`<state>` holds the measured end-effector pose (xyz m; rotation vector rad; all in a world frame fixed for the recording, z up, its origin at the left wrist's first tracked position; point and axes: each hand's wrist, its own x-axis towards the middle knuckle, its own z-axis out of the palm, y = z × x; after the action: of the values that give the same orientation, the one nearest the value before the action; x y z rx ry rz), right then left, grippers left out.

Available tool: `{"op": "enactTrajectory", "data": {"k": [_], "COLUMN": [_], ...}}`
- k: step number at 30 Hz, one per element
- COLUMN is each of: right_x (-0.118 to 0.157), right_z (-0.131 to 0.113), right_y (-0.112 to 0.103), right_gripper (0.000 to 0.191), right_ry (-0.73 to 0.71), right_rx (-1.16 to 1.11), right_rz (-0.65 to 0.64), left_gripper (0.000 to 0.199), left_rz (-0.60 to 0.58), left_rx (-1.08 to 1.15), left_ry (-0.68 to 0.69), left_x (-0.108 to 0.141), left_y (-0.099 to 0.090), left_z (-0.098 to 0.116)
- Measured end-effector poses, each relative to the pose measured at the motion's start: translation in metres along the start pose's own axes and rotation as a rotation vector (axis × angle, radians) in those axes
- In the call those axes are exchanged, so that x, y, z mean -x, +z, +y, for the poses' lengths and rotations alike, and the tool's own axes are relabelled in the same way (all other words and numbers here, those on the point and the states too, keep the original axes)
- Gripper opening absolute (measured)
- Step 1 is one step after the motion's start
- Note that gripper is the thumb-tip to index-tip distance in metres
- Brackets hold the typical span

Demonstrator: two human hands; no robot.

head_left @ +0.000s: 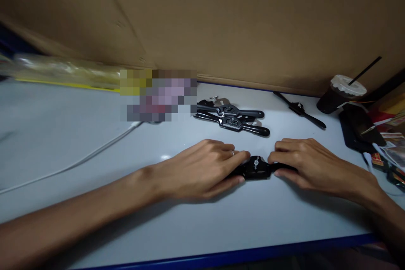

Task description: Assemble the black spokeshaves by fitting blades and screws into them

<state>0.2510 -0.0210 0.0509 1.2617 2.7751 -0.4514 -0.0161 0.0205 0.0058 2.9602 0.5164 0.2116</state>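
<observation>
A black two-handled tool (257,168) with a silver wing screw at its middle lies level just above or on the white table. My left hand (211,168) is closed round its left handle, and a ring shows on one finger. Round the right handle my right hand (303,162) is closed, thumb below and fingers above. Both handles are mostly hidden by my fingers. Behind them lie several similar black tools in a pile (230,122). One more such tool (297,109) rests alone, slanted, farther right.
A lidded cup with a black straw (341,93) stands at the back right, near a dark flat object (359,128) and packets. A blurred-out object (164,97) with a white cable (95,151) and a clear plastic roll (69,69) are at the back left. Cardboard (237,25) rises behind.
</observation>
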Motion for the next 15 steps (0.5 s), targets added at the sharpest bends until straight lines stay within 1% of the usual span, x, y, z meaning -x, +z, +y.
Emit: {"op": "enactTrajectory", "data": {"k": [4, 11, 15], "right_x": [-0.0011, -0.0005, -0.0006], "right_z": [-0.0002, -0.0018, -0.0023], "right_y": [0.0016, 0.0016, 0.0024], "right_gripper": [0.008, 0.009, 0.008], "right_ry": [-0.010, -0.010, -0.016], "right_rx": [-0.009, -0.019, -0.031], "right_rz": [0.005, 0.014, 0.018], "left_gripper": [0.029, 0.026, 0.024], "left_rz": [-0.026, -0.046, -0.048], "left_rx": [-0.003, 0.009, 0.014], "left_ry": [0.006, 0.025, 0.024], "left_x": [0.0005, 0.0011, 0.0003], "left_y": [0.0017, -0.0017, -0.0005], "left_z": [-0.0021, -0.0038, -0.0043]}}
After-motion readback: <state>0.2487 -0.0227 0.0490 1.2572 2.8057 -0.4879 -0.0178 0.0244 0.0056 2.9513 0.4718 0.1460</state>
